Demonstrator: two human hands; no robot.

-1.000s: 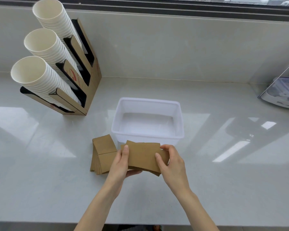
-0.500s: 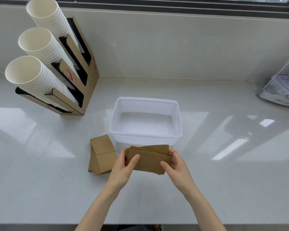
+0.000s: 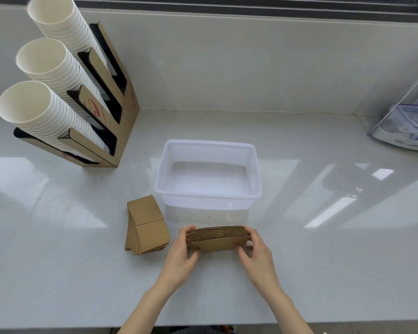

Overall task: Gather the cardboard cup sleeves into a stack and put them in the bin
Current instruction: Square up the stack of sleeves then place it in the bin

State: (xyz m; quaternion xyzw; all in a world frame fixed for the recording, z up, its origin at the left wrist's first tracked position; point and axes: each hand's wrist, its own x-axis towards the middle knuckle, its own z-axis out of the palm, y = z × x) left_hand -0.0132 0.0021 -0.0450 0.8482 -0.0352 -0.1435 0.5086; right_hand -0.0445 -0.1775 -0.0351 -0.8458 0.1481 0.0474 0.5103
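Cardboard cup sleeves (image 3: 217, 238) stand on edge in a squared bundle, clamped between the left hand (image 3: 180, 257) and right hand (image 3: 257, 255), just before the white bin (image 3: 208, 197) on the tabletop (image 3: 323, 273).

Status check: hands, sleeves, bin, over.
Left hand and right hand clamp the sleeve stack on edge. Second pile loose on counter. Bin empty, path clear.

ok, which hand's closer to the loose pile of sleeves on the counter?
Left. The left hand sits just right of the loose pile of sleeves; the right hand is farther right, across the held stack that both hands grip.
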